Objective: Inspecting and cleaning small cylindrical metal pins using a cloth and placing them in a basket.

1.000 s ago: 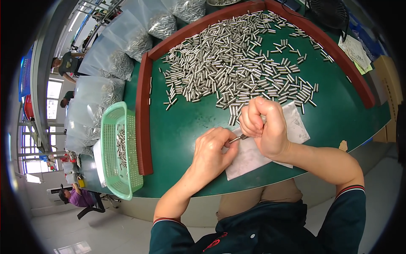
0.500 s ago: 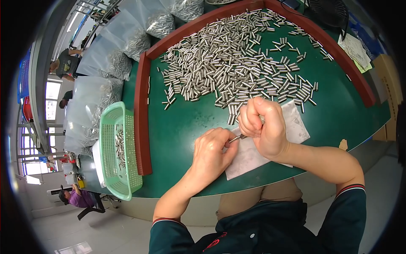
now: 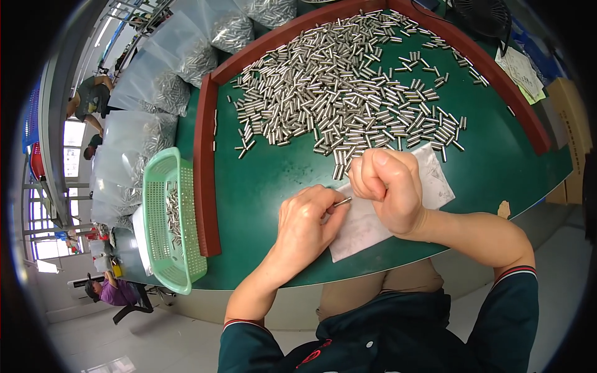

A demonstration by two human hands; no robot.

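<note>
Left hand (image 3: 305,225) pinches a thin metal pin (image 3: 342,201) between closed fingertips. Right hand (image 3: 387,186), fisted just beside it, meets the pin's other end above white paper (image 3: 435,180). Pile of pins (image 3: 342,93) lies beyond both hands.

A green-topped table (image 3: 261,186) with a red-brown rim (image 3: 205,180) stands on pale floor (image 3: 93,342) near bright windows (image 3: 73,133).

Hidden and cut-off parts at the green work table

Only the tip of the thin silver metal pin (image 3: 342,201) shows; the rest sits inside the left hand (image 3: 305,224), and whatever the curled right hand (image 3: 388,186) encloses is hidden. The white paper sheet (image 3: 435,180) is partly covered by both hands. The clear plastic bags of metal parts (image 3: 155,87) and the black fan (image 3: 482,12) are cut off by the fisheye rim.
</note>
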